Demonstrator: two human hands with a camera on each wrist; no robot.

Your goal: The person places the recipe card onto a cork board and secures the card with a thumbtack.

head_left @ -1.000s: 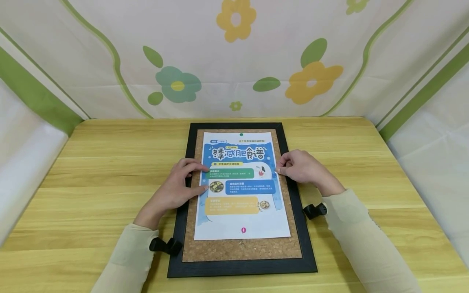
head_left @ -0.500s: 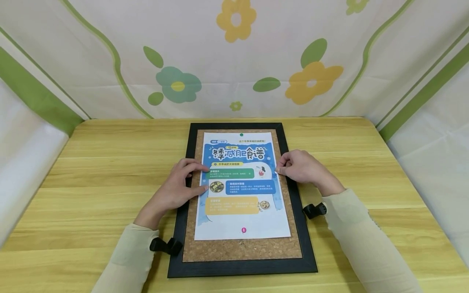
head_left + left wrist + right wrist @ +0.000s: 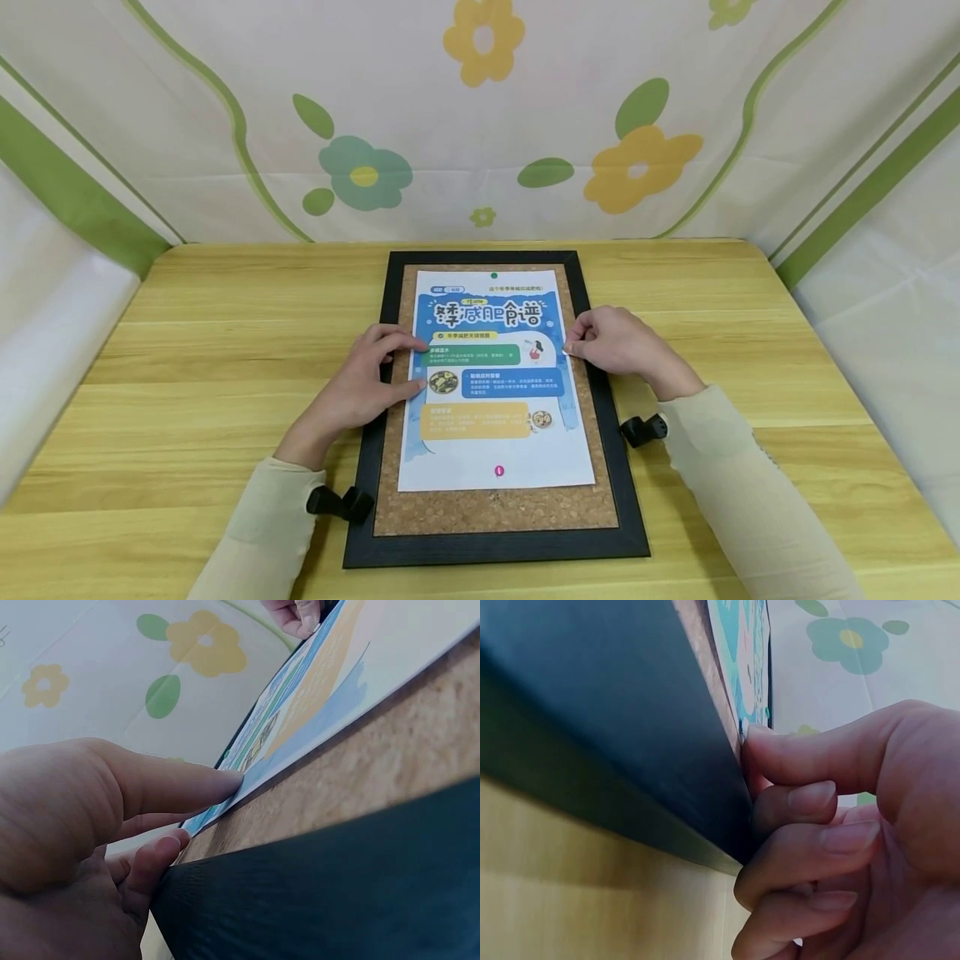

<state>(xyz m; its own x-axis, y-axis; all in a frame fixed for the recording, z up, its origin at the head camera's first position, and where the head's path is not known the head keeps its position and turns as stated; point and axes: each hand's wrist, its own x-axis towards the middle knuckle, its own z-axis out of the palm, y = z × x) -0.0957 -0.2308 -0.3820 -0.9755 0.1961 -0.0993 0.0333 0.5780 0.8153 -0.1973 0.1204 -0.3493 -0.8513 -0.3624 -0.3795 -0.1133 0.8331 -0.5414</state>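
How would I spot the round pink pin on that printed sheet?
On the yellowish wooden table lies a black-framed cork board bearing a blue-and-white paper sheet. Just above the sheet's lower edge sits the round pink pin; the round green pin is at the top.

Left grip (image 3: pixel 360 386) spread, thumb (image 3: pixel 405 391) apart; right grip (image 3: pixel 617 341) in a curled pinch

Soft, even brightness fills the head view, the white curtain (image 3: pixel 60 292) at 9 o'clock nearly washed out. Faint shadows fall on the worktop (image 3: pixel 187 375) beside the left sleeve (image 3: pixel 255 533) near 7 o'clock and right sleeve (image 3: pixel 757 508) near 4. The printed sheet's (image 3: pixel 491 379) smallest lettering blurs. Both wrist views are dimmer, bluish, with soft-focus cork (image 3: pixel 367 750) and a murky black frame (image 3: pixel 600 712).
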